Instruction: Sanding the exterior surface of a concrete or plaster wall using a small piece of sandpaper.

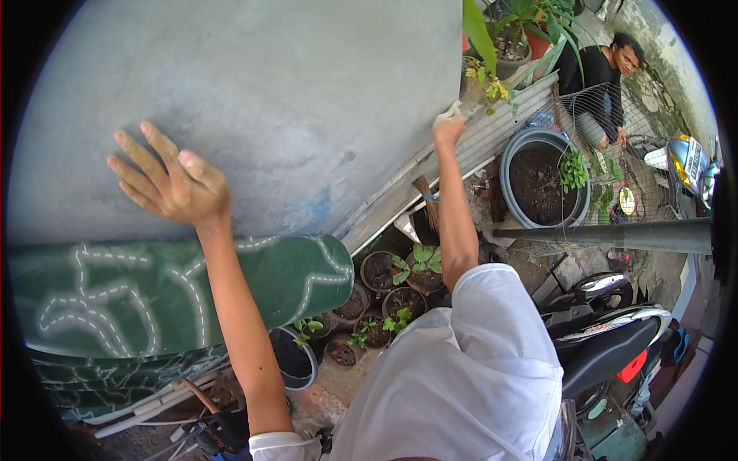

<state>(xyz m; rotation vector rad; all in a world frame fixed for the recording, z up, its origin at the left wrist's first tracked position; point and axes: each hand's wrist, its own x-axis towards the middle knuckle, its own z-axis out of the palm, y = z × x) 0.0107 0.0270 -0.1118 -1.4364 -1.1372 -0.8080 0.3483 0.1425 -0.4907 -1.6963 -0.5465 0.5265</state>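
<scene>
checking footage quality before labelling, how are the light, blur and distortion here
Head view: light soft and even, no hard-edged shadow on the grey surface, the white shirt bright but its folds readable; head view: the right grip looks slightly blurred, the left grip sharper; head view: fisheye framing, with the corners blacked out.

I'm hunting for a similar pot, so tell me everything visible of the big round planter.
The planter is a wide, upright, blue-grey tub with a thick rim, seemingly plastic. Dark soil fills its middle; a leafy green plant shows at its right side. Wire mesh stands beside it; whether they touch is unclear.
</scene>
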